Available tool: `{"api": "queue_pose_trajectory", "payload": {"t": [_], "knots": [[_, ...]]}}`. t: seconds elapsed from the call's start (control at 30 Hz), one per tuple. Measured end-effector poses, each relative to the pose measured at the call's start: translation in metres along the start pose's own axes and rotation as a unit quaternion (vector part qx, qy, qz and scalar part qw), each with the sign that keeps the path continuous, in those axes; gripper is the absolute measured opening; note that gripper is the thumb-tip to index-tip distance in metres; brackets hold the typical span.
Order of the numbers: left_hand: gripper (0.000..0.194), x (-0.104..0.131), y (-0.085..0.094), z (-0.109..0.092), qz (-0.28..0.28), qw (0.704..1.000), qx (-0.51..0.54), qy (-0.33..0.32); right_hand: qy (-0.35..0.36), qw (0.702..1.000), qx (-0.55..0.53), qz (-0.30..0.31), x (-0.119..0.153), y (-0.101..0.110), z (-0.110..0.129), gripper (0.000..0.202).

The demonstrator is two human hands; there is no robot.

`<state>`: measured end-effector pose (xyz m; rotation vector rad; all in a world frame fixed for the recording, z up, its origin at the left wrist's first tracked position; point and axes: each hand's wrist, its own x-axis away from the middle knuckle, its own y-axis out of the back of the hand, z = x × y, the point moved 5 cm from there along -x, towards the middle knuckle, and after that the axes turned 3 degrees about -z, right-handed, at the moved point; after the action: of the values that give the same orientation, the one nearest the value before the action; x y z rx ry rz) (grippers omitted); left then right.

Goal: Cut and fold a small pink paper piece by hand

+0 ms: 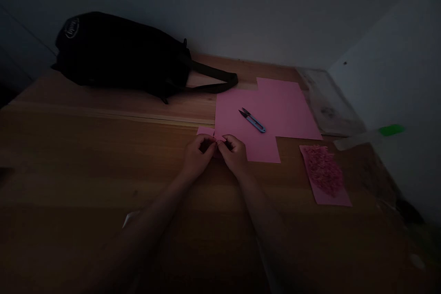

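My left hand (pixel 197 157) and my right hand (pixel 235 157) meet over the table, fingertips almost touching. Both are closed in a pinch on a small piece of pink paper (pixel 219 137), which the fingers mostly hide. Another bit of pink paper (pixel 205 130) shows just behind my left fingers; whether it joins the held piece I cannot tell. Beyond my right hand lie overlapping pink paper sheets (pixel 285 108). On them rest small thread snips (pixel 253 121) with a light blue handle, blades pointing to the upper left.
A black bag (pixel 120 53) lies at the back left, its strap (pixel 220 76) reaching toward the sheets. On the right, a heap of pink shreds (pixel 324 170) covers a pink card (pixel 332 197). Clear plastic (pixel 330 101) and a green-tipped item (pixel 392 130) are near the right wall. The wooden table (pixel 86 161) is dim.
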<state>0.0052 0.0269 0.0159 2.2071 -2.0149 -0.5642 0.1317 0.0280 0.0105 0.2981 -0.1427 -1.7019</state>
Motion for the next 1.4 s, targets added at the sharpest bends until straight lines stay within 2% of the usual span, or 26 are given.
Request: {"api": "queue_pose_trajectory", "payload": {"t": [0.47,1.4], "knots": [[0.007,0.0002,-0.0002,0.0015,-0.008,1.0,-0.001,-0.02,0.012,1.0,0.011,0.002,-0.0002,0.0002,0.0004,0.015],[0.008,-0.0004,-0.0004,0.0004,0.001,1.0,0.008,-0.014,0.006,1.0,-0.004,0.006,0.0,0.0002,0.0023,0.018]]}}
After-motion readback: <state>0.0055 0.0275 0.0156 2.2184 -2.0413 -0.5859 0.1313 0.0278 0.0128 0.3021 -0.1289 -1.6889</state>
